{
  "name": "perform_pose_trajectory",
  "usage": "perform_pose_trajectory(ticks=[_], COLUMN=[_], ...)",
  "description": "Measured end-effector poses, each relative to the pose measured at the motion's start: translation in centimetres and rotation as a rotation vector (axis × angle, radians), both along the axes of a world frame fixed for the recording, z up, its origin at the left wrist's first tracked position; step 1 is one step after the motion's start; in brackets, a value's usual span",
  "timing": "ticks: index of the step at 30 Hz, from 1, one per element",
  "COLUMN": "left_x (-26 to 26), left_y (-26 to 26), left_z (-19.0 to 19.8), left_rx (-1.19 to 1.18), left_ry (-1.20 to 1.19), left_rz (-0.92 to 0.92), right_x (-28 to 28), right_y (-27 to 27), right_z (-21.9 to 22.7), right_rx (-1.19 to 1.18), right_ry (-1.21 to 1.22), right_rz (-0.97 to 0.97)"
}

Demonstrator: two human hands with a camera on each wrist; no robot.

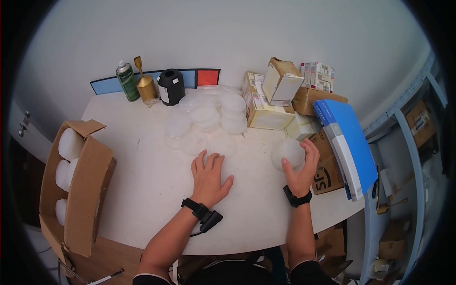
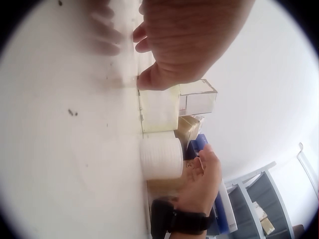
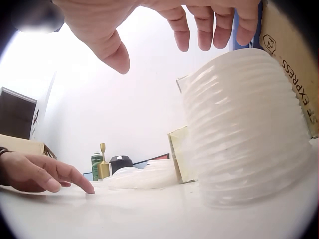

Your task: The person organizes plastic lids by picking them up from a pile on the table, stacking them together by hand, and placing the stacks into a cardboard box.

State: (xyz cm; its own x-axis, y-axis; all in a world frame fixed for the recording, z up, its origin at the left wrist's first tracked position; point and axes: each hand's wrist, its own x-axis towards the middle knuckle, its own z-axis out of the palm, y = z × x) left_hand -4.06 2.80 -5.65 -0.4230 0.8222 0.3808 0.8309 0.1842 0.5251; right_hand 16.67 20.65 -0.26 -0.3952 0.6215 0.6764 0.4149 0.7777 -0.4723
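A tall stack of translucent plastic lids (image 1: 286, 154), its ribbed side plain in the right wrist view, stands on the white table (image 1: 237, 209). My right hand (image 1: 300, 173) hovers at the top of this stack. In the right wrist view a gap shows between its spread fingers (image 3: 204, 35) and the stack. My left hand (image 1: 208, 180) is low over the middle of the table, fingers loosely spread and holding nothing. Just beyond its fingertips lie flat clear lids (image 1: 192, 145), in front of a pile of more translucent lids (image 1: 206, 114).
An open cardboard box (image 1: 90, 199) with white round stacks stands at the left. Several cartons (image 1: 270, 116), a blue folder (image 1: 349, 137) and a brown box (image 1: 327, 166) crowd the right side. A spray can (image 1: 127, 80), a gold candlestick (image 1: 146, 85) and a black container (image 1: 171, 88) stand behind.
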Motion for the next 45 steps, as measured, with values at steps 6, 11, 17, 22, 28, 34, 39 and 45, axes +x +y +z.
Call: perform_pose_trajectory(ticks=[6,11,17,22,28,34,39,45], left_x=[-0.2,0.2,-0.2,-0.1,-0.1,1.0,1.2,0.0], left_y=[-0.3,-0.1,0.0,-0.2,0.1,-0.4,-0.7,-1.0], left_z=[1.1,1.1,-0.6,0.4,0.9,2.0,1.5,0.9], left_rx=[-0.089,0.07,-0.038,-0.022,0.297,0.327,0.422,0.241], left_ry=[-0.2,-0.03,0.056,-0.052,-0.539,-0.626,-0.981,-1.342], left_rz=[0.069,0.058,-0.007,0.009,-0.017,-0.223,-0.341,-0.446], right_x=[-2.2,-2.8,-3.3,-3.5,-3.5,-4.0,-3.6,-3.7], right_y=[-3.4,-4.0,-4.4,-4.7,-5.4,-7.1,-6.5,-6.4], right_z=[0.7,0.3,0.1,-0.1,-0.3,-0.7,-0.8,-1.2], right_rx=[0.056,0.008,-0.007,-0.024,-0.295,-0.59,-0.723,-0.881], right_ry=[-0.004,-0.026,-0.111,-0.178,-0.116,-0.045,0.015,0.136], right_rz=[0.266,0.362,0.449,0.465,0.508,0.586,0.517,0.579])
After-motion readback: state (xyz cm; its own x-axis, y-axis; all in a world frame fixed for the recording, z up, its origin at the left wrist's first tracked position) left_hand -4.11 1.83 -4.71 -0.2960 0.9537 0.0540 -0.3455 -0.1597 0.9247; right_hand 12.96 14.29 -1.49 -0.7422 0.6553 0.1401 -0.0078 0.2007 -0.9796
